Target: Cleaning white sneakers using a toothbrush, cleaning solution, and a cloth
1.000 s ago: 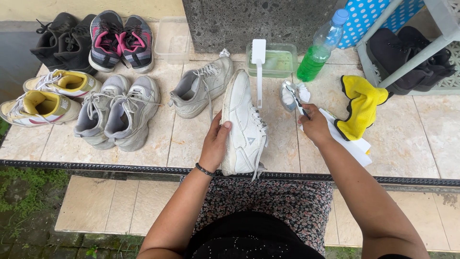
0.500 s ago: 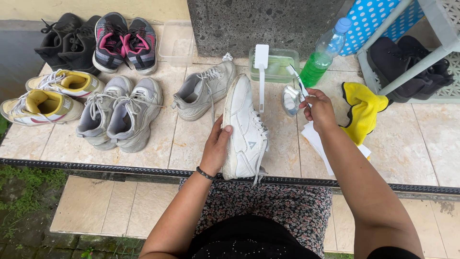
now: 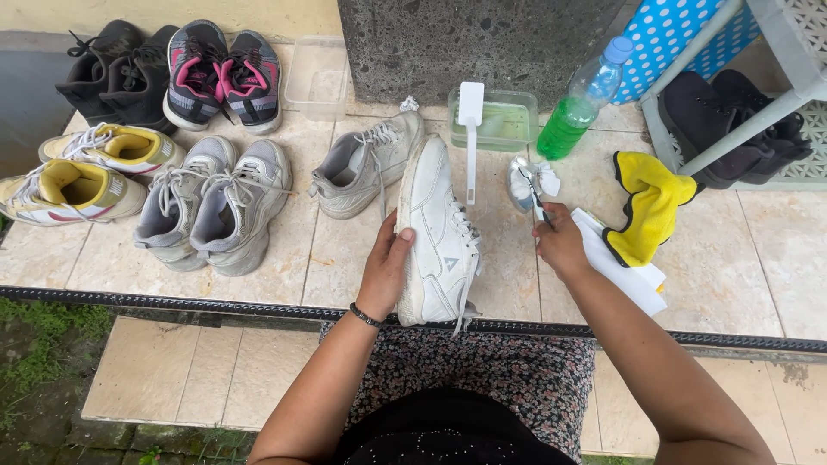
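Tiled porch ledge (image 3: pixel 758 258), seen from above: a white sneaker (image 3: pixel 438 234) lies on its side at centre frame, the left hand (image 3: pixel 387 267) clasping its sole. Right of it, the right hand (image 3: pixel 560 244) grips a small brush (image 3: pixel 532 191) over a crumpled rag (image 3: pixel 527 179), a yellow cloth (image 3: pixel 648 207) beyond.

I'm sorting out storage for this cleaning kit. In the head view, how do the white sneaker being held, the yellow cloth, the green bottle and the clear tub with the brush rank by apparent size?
1. white sneaker, nearest the camera, which may flatter it
2. yellow cloth
3. green bottle and clear tub: too alike to rank
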